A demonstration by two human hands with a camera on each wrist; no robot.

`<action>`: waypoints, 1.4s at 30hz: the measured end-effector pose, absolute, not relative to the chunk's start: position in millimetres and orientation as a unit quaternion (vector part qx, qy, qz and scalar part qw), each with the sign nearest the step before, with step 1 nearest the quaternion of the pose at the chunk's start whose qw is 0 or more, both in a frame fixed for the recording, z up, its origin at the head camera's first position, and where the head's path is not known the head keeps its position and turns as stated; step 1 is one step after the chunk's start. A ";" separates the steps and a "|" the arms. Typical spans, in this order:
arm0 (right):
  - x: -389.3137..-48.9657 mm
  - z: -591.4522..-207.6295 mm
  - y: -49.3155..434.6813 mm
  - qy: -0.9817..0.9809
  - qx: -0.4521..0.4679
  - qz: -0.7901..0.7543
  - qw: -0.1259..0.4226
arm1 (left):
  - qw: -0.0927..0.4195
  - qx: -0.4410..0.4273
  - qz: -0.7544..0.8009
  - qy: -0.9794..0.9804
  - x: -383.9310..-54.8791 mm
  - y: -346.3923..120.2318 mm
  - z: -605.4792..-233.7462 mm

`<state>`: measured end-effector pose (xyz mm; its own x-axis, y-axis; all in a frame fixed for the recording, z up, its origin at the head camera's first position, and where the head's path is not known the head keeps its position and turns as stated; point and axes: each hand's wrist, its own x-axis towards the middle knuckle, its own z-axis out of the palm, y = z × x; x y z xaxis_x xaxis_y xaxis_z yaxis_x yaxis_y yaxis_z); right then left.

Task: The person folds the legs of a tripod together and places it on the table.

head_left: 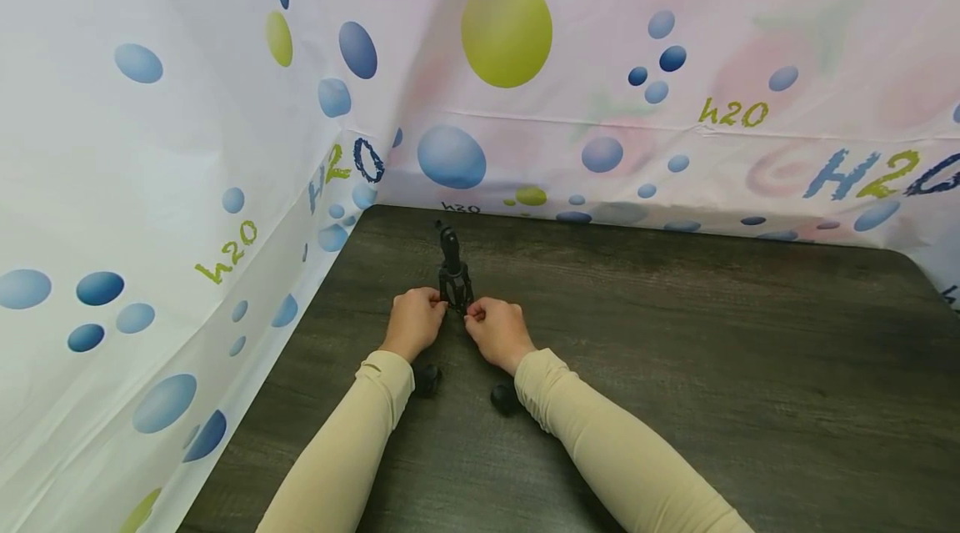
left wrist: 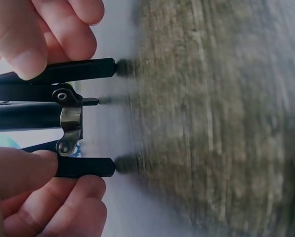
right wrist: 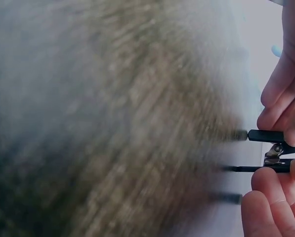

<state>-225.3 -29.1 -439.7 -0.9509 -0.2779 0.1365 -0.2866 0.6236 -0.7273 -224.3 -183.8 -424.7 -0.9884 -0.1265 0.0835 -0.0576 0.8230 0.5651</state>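
Observation:
A small black tripod (head_left: 451,253) stands upright on the dark wooden table, its legs folded fairly close around a central rod. My left hand (head_left: 414,323) pinches one leg near its lower end between thumb and fingers. On the opposite side my right hand (head_left: 498,333) pinches another leg low down. In the left wrist view, a metal hinge bracket (left wrist: 71,118) joins the legs to the rod, and the leg tips (left wrist: 107,167) point at the tabletop. The right wrist view shows a black leg (right wrist: 266,136) under the left hand's thumb; the right hand's fingers (right wrist: 268,192) partly hide another.
The dark wood-grain table (head_left: 675,366) stretches far to the right. A white curtain with blue and green dots (head_left: 506,31) hangs along the back and the left side, close behind the tripod. Dark round devices (head_left: 505,398) sit under the wrists.

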 end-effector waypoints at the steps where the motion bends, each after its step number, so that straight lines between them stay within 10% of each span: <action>1: -225.2 -440.0 -29.4 -0.901 0.157 0.405 0.004 | 0.058 0.048 -0.293 -0.953 -224.4 -183.7 -424.4; 42: -215.9 -439.1 -40.3 -0.889 0.161 0.428 -0.032 | 0.032 0.063 -0.303 -0.950 -227.7 -178.5 -423.8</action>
<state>-215.9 -40.3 -439.1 -0.9463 -0.3131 0.0804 -0.2578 0.5813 -0.7717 -227.7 -178.5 -423.8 -0.9901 -0.1389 0.0220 -0.1005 0.8083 0.5801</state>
